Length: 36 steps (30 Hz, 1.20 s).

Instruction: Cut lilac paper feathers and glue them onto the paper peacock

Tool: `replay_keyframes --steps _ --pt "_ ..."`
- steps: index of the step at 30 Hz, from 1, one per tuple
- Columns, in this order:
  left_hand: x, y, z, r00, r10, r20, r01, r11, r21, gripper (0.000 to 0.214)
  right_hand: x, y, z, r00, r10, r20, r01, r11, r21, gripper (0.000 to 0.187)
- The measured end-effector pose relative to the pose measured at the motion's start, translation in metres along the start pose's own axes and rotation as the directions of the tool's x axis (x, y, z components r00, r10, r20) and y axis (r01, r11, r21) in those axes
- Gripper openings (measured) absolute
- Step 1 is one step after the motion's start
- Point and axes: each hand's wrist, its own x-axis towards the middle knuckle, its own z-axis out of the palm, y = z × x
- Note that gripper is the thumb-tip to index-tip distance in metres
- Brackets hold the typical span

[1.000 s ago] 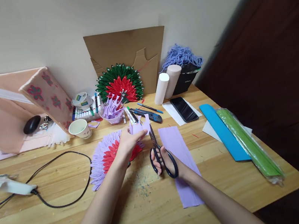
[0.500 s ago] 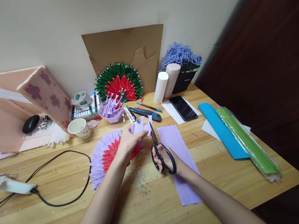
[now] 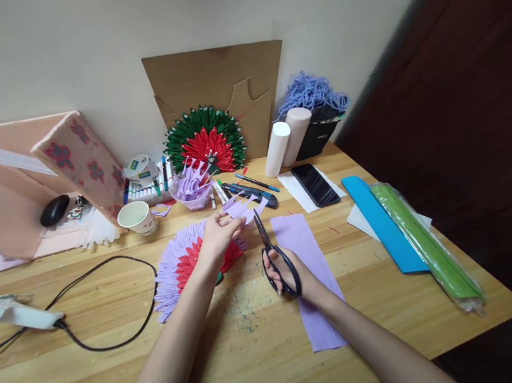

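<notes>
My left hand (image 3: 218,235) pinches a small cut piece of lilac paper (image 3: 243,207) above the wooden table (image 3: 120,375). My right hand (image 3: 286,269) is closed in the black handles of a pair of scissors (image 3: 273,255); the blades point up at the paper piece and look closed. Under my left hand lies a fan-shaped craft of lilac and red paper petals (image 3: 181,266). A long lilac paper strip (image 3: 304,245) lies flat beneath my right hand.
A glue gun (image 3: 10,314) with a black cord (image 3: 114,340) lies at the left. A paper cup (image 3: 136,218), a bowl of lilac cut pieces (image 3: 191,189), markers, a phone (image 3: 316,184), blue (image 3: 380,223) and green paper rolls (image 3: 428,248), cardboard and a green-red fan stand behind.
The scissors' blades have closed. The lilac piece in my left hand has turned flatter and spread out. Both hands stay in nearly the same place.
</notes>
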Motion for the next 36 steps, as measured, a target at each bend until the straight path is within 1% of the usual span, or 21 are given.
replay_keyframes --steps 3,7,11,14,18,22,29,36 --pt "0.003 -0.003 -0.001 0.999 0.019 -0.039 -0.021 0.999 -0.035 0.036 -0.003 -0.003 0.003 1.0 0.006 -0.005 -0.006 1.0 -0.028 0.054" --pt "0.007 -0.007 -0.002 0.987 0.143 -0.076 -0.147 0.987 -0.058 0.042 -0.008 -0.006 0.007 1.0 -0.009 0.005 0.009 0.995 -0.099 0.059" --pt "0.005 -0.01 -0.002 0.959 0.267 -0.093 -0.269 0.963 -0.014 0.048 -0.01 -0.003 0.007 0.998 -0.034 0.051 0.042 0.988 -0.152 0.067" --pt "0.003 -0.009 -0.001 0.947 0.308 -0.094 -0.307 0.951 0.022 0.05 -0.01 -0.002 0.006 0.994 -0.046 0.098 0.06 0.988 -0.145 0.072" --pt "0.001 -0.009 0.0 0.945 0.317 -0.083 -0.314 0.948 0.044 0.051 -0.01 -0.003 0.007 0.993 -0.038 0.115 0.05 0.993 -0.104 0.073" --pt "0.001 -0.01 0.002 0.956 0.291 -0.047 -0.289 0.956 0.039 0.049 -0.01 -0.005 0.008 0.994 -0.035 0.105 0.044 0.996 -0.082 0.073" --pt "0.0 -0.007 0.002 0.966 0.256 -0.026 -0.256 0.967 -0.001 0.05 -0.009 -0.002 0.005 0.997 -0.028 0.075 0.037 0.993 -0.112 0.073" --pt "0.001 -0.006 -0.001 0.975 0.221 -0.003 -0.221 0.975 -0.021 0.05 -0.011 -0.003 0.007 0.994 -0.049 0.094 0.062 0.989 -0.136 0.074"
